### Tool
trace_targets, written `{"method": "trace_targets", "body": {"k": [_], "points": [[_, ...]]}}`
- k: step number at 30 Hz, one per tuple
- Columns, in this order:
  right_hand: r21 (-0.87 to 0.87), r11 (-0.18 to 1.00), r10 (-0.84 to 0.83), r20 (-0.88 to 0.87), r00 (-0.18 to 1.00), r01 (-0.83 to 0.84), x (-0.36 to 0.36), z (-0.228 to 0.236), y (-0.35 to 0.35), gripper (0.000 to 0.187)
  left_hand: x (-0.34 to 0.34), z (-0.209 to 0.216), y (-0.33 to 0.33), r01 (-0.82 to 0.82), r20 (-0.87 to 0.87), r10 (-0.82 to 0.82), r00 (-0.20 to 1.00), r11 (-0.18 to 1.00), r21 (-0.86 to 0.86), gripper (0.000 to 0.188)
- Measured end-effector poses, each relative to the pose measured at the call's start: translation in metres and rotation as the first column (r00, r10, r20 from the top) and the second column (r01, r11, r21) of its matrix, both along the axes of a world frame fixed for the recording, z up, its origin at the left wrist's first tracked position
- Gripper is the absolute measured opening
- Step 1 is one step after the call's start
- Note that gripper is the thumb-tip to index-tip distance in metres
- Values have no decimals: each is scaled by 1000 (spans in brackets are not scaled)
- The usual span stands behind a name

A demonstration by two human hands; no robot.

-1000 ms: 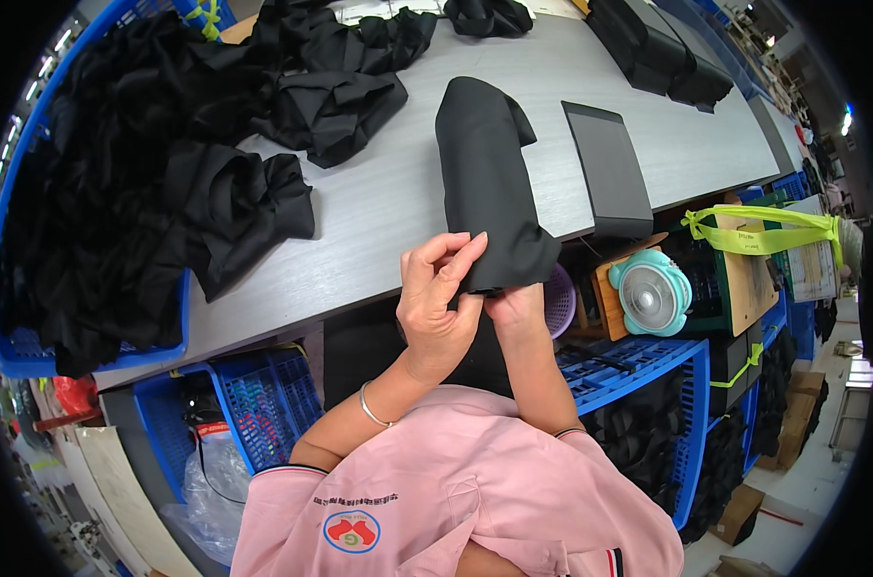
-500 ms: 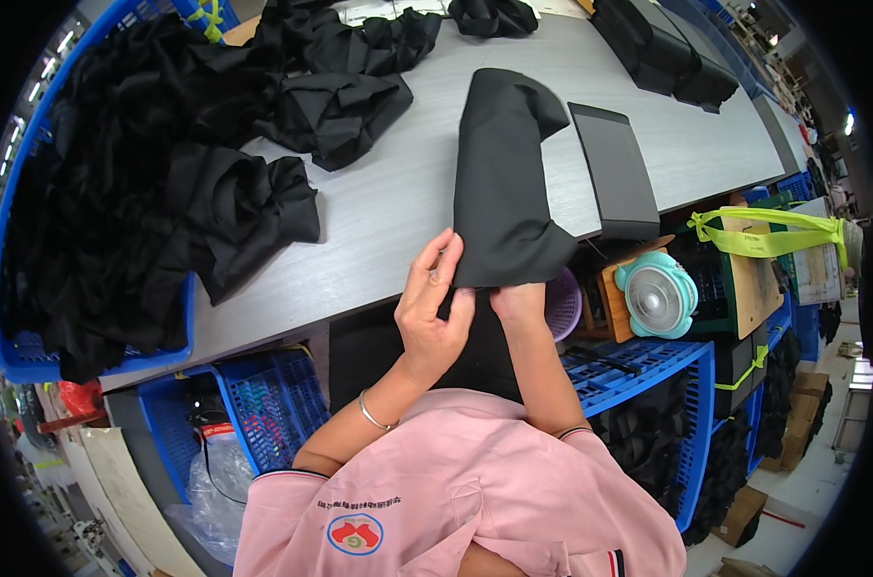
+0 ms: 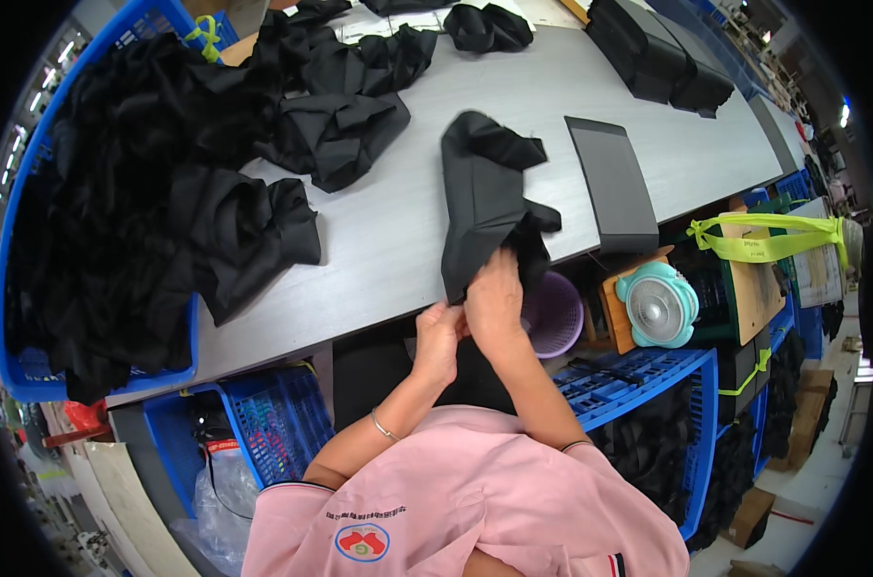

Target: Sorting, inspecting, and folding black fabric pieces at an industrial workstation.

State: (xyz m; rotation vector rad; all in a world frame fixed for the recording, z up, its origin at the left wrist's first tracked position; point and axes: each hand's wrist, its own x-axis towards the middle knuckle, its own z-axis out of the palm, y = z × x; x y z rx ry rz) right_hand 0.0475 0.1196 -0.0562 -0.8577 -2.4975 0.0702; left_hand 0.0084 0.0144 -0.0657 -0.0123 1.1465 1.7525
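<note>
A black fabric piece [image 3: 477, 202] lies partly on the grey table, its far end curled over and its near end bunched over the table's front edge. My right hand [image 3: 494, 300] grips the bunched near end, fingers partly covered by the cloth. Close beside it on the left, my left hand [image 3: 437, 338] pinches the cloth's lower corner, fingertips almost touching the right hand. To the right of this cloth, apart from it, rests a flat, smooth black panel [image 3: 614, 183].
A blue basket [image 3: 13, 288] heaped with crumpled black cloth [image 3: 119, 192] fills the left. Folded black pieces [image 3: 638, 53] stand stacked at the far right. Below the table edge are a purple bin [image 3: 563, 322], a turquoise fan [image 3: 658, 305] and blue crates [image 3: 278, 423].
The fabric's near end has been gathered and creased, and its far end has come nearer. My right hand has come out from beneath it; my left hand has moved down to the corner.
</note>
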Motion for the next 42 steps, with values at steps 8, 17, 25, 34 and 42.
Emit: {"method": "trace_targets", "body": {"k": [8,17,25,34,42], "points": [[-335,942,62,72,995,-34,12,-12,-15,30,1,-13,4,162,122,-165,979,986,36,18],[-143,987,85,89,992,-72,-3,11,-1,26,-8,-36,12,382,120,-375,919,923,-45,31],[-432,901,50,153,987,21,-3,18,-8,27,-6,-40,-10,363,80,-358,930,930,-65,29],[-489,852,310,182,933,-188,71,17,-62,24,-36,10,-42,128,208,-164,964,976,173,40],[-875,287,-189,-451,872,-390,119,113,-39,10,-27,6,-49,151,31,-156,987,980,129,30]]}}
